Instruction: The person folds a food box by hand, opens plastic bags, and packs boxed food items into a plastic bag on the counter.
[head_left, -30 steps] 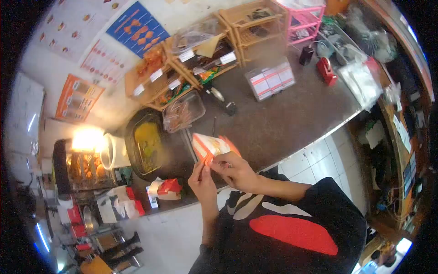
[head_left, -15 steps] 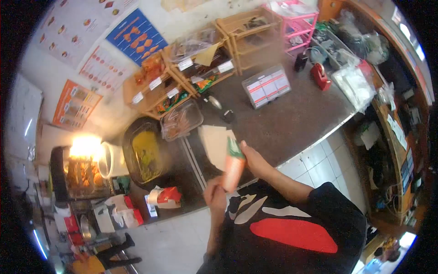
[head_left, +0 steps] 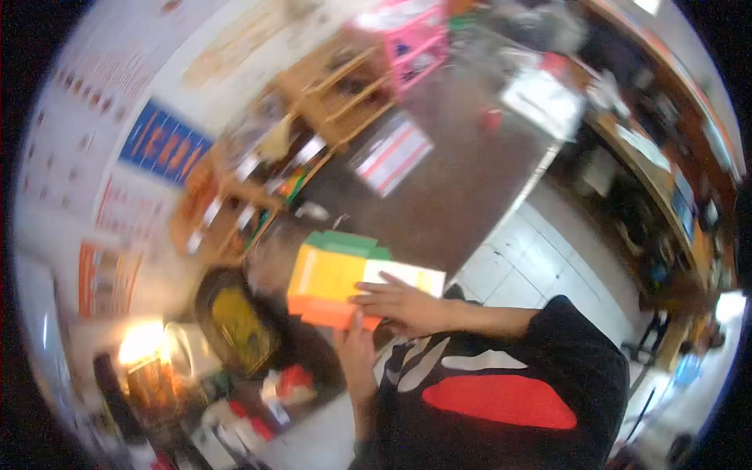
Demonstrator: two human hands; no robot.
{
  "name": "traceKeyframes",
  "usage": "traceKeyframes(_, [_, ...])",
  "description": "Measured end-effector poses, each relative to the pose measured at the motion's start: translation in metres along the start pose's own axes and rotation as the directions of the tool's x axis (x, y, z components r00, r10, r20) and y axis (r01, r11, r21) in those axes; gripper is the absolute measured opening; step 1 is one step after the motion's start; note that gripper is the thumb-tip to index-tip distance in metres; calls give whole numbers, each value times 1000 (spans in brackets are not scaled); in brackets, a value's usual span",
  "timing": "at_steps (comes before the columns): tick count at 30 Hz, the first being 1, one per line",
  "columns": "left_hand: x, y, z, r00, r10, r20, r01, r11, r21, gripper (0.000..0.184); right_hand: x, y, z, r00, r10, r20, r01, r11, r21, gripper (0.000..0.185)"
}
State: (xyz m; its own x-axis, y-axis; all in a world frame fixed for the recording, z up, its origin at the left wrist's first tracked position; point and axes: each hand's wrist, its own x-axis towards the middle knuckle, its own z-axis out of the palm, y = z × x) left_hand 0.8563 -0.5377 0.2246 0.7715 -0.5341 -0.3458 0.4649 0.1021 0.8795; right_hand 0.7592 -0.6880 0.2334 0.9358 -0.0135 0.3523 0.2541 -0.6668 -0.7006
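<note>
A partly unfolded cardboard food box (head_left: 333, 274), with yellow, orange, green and white panels, is in front of my chest above the counter edge. My left hand (head_left: 357, 345) grips its lower orange edge, thumb up against the panel. Across the middle of the box lies my right hand (head_left: 407, 307), its fingers stretched out and slightly apart over the white and yellow panels. The undersides of both hands are hidden. Left of the box is a dark oval tray (head_left: 205, 313) with yellow-green contents.
A lit food warmer (head_left: 153, 380) stands at the left. Wooden racks (head_left: 337, 94), a pink shelf (head_left: 415, 51) and a price card stand (head_left: 394, 153) line the back of the counter (head_left: 450, 184). White plastic bags (head_left: 544, 98) lie at the right end.
The box has gone from narrow and folded to spread wide, showing its yellow panel. My right hand has moved onto its face. The whole view has turned and blurred.
</note>
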Motion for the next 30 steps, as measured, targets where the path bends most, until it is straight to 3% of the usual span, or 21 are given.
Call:
traceKeyframes(1, [1, -2, 1, 993, 101, 64, -110, 982, 154, 37, -3, 1, 4, 986, 18, -168, -27, 998, -52, 67])
traceKeyframes(3, [10, -10, 0, 984, 161, 80, -154, 984, -85, 34, -10, 4, 3, 924, 39, -379, -123, 972, -202, 63])
traceKeyframes(5, [7, -4, 21, 975, 190, 112, -180, 979, -95, 37, -16, -1, 7, 868, 157, -471, -289, 931, -222, 56])
traceKeyframes(7, [4, -1, 43, 982, 188, 35, -188, 982, -10, 39, -20, 2, 11, 859, 183, -478, -358, 883, -304, 40])
traceKeyframes(10, [9, -7, 60, 940, 227, 254, -276, 944, 179, 40, -25, 15, 24, 816, 217, -536, -393, 888, -238, 36])
traceKeyframes(12, [15, -13, 75, 905, 297, 305, -361, 916, 176, 41, -31, 26, 21, 791, 206, -576, -357, 920, -162, 37])
traceKeyframes(15, [32, -21, 85, 874, 370, 314, -460, 839, 291, 41, -54, 19, -14, 771, 328, -546, -260, 945, 200, 37])
traceKeyframes(16, [37, -25, 88, 869, 392, 301, -484, 801, 353, 40, -60, 10, -29, 743, 534, -405, -387, 835, 390, 34])
traceKeyframes(19, [19, -19, 127, 904, 313, 291, -407, 838, 363, 36, -77, 27, -38, 685, 224, -694, -123, 973, 193, 25])
traceKeyframes(22, [29, -31, 135, 847, 385, 366, -512, 777, 367, 31, -96, 36, -60, 705, 210, -677, -295, 955, -11, 14])
traceKeyframes(24, [22, -28, 148, 882, 298, 365, -430, 826, 365, 28, -104, 42, -75, 750, 321, -579, -366, 930, 42, 14])
traceKeyframes(25, [21, -28, 151, 887, 314, 338, -435, 814, 386, 24, -108, 49, -79, 766, 295, -572, -299, 950, 89, 16])
traceKeyframes(26, [26, -38, 145, 897, 334, 291, -422, 842, 336, 25, -109, 46, -90, 766, 349, -540, -348, 931, 107, 17])
traceKeyframes(27, [21, -29, 150, 883, 327, 338, -453, 783, 426, 26, -110, 46, -93, 740, 352, -573, -399, 916, 48, 24])
traceKeyframes(28, [12, -23, 165, 911, 319, 263, -381, 894, 235, 24, -107, 42, -96, 730, 299, -615, -347, 937, 44, 32])
traceKeyframes(29, [18, -31, 151, 900, 360, 245, -415, 881, 227, 22, -102, 31, -102, 729, 352, -587, -333, 932, 145, 39])
traceKeyframes(30, [19, -34, 143, 906, 363, 216, -398, 905, 149, 23, -96, 24, -102, 745, 319, -586, -304, 944, 127, 39])
